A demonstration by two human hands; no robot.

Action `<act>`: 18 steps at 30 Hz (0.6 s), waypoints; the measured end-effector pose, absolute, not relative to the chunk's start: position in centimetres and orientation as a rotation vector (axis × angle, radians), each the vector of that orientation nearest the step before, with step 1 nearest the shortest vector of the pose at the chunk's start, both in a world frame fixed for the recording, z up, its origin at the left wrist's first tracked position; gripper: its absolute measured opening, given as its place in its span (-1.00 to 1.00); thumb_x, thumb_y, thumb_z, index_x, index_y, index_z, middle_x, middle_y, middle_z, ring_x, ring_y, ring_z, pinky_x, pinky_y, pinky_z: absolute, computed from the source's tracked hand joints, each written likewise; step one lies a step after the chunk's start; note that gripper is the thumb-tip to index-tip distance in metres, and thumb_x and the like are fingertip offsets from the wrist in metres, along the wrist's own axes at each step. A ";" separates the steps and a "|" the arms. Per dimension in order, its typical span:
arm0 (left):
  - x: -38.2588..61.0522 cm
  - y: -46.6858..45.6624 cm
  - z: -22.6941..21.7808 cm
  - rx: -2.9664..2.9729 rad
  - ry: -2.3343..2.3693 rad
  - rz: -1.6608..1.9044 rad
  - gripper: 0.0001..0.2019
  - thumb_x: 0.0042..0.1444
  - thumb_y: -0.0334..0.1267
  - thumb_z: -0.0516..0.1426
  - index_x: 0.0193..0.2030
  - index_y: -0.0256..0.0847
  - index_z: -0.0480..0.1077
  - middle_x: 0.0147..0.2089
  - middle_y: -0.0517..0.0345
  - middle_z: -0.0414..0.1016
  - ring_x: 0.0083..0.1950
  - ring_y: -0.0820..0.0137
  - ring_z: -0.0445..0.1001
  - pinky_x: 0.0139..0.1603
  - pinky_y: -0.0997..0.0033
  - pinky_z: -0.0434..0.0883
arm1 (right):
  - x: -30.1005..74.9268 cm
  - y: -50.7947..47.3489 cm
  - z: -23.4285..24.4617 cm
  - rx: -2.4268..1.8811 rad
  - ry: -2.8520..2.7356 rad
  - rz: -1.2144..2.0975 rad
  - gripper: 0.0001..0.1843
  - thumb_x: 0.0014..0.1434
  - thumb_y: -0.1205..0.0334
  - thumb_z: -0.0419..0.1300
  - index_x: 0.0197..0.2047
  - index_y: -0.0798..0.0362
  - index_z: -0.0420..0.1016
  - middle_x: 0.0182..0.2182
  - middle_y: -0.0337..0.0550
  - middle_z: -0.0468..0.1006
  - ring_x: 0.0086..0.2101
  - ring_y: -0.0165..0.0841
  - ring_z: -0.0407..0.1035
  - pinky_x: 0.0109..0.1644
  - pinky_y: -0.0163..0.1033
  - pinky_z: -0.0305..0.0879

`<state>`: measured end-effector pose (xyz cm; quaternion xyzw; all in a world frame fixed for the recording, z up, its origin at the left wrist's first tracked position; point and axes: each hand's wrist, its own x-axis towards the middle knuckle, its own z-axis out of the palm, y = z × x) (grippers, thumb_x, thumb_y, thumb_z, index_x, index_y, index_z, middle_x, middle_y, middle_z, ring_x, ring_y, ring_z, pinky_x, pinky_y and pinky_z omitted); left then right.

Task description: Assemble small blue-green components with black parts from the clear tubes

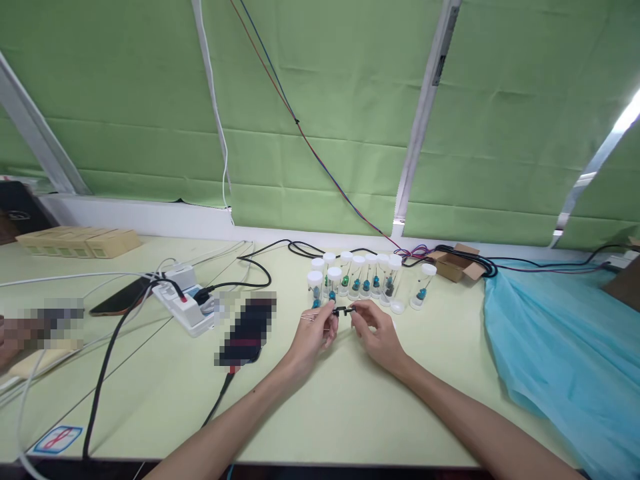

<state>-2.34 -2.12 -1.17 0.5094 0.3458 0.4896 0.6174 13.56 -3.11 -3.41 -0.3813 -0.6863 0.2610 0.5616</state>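
My left hand is closed, thumb and fingers pinching one end of a small black part. Thin pale wires or prongs stick out to the left by its thumb; I cannot tell what they belong to. At the black part's other end, my right hand closes with its fingertips on it. The part's exact kind is too small to make out. Just behind my hands stand several clear vials with white caps, holding small blue and green pieces on thin stems. One more vial stands apart at the right.
A white power strip with black cables lies left of my arms, beside a pixelated phone. A light blue sheet covers the right side. At the back are an open cardboard box and yellow boxes. Another person's hand shows far left.
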 end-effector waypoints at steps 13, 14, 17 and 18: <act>-2.4 -2.3 -0.9 1.278 0.869 1.049 -0.48 0.10 0.11 0.10 -0.68 -0.28 0.27 -0.71 0.23 0.19 -0.69 0.57 0.13 -0.66 0.53 -0.07 | 13.9 -2.9 -3.5 -1.015 -1.674 0.624 -0.55 0.33 -0.01 -0.06 -0.54 0.03 0.19 -0.67 -0.32 0.24 -0.63 -0.47 0.10 -0.54 -0.33 0.04; -2.4 -2.3 -0.9 1.282 0.875 1.040 -0.48 0.09 0.11 0.10 -0.69 -0.28 0.27 -0.71 0.23 0.19 -0.70 0.57 0.13 -0.66 0.53 -0.07 | 13.9 -2.9 -3.5 -1.018 -1.674 0.619 -0.53 0.33 -0.01 -0.07 -0.56 0.03 0.19 -0.67 -0.31 0.24 -0.63 -0.47 0.09 -0.54 -0.33 0.03; -2.3 -2.4 -0.7 1.285 0.890 1.030 -0.47 0.07 0.13 0.10 -0.69 -0.27 0.27 -0.72 0.22 0.19 -0.70 0.57 0.12 -0.67 0.52 -0.07 | 13.8 -2.9 -3.3 -1.015 -1.668 0.598 -0.49 0.34 -0.02 -0.09 -0.60 0.04 0.18 -0.69 -0.30 0.22 -0.63 -0.47 0.08 -0.53 -0.32 0.02; -2.3 -2.4 -0.7 1.283 0.894 1.032 -0.47 0.06 0.14 0.11 -0.69 -0.27 0.27 -0.72 0.22 0.20 -0.70 0.57 0.12 -0.67 0.52 -0.08 | 13.7 -3.0 -3.2 -1.013 -1.663 0.595 -0.48 0.34 -0.02 -0.10 -0.60 0.04 0.18 -0.69 -0.30 0.21 -0.63 -0.47 0.07 -0.53 -0.31 0.02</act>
